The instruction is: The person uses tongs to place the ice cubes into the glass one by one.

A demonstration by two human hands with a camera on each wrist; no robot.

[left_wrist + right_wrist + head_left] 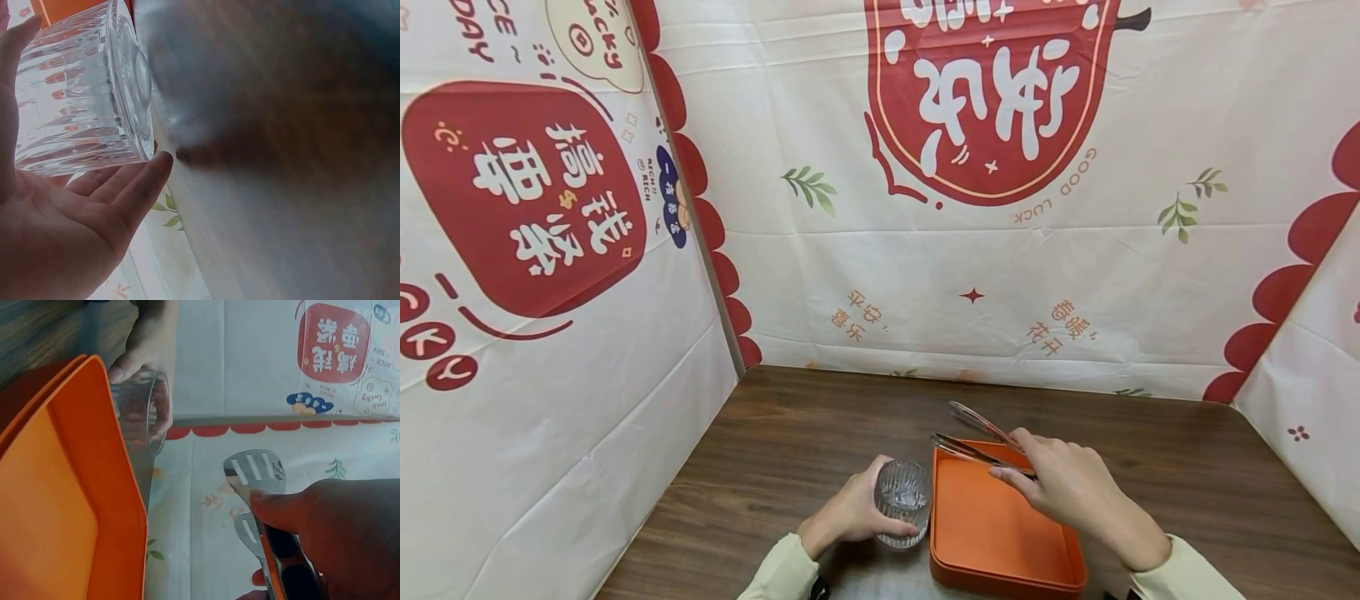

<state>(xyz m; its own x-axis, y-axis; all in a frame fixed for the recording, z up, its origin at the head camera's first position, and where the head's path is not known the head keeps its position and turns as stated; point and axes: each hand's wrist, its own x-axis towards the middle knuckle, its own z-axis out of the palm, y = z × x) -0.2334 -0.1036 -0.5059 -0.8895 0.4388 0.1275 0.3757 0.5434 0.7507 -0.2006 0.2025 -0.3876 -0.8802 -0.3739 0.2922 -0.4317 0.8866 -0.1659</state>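
My left hand [853, 510] grips a clear ribbed glass [902, 500], thumb on the near side and fingers round the far side. In the left wrist view the base of the glass [134, 87] faces the tabletop; whether it touches is unclear. My right hand [1075, 485] holds metal tongs [962, 448] by their dark grips, over the far end of an orange rectangular box [1000, 529]. The right wrist view shows the slotted heads of the tongs [256, 467] spread apart with nothing between them. Just left of the box, the glass stands close to its wall.
The dark wood-grain table [790, 425] runs back to a white printed cloth wall [820, 258]. Another cloth wall [625, 400] bounds the left side, and a third [1307, 358] the right. The box's raised orange rim [125, 462] lies between both hands.
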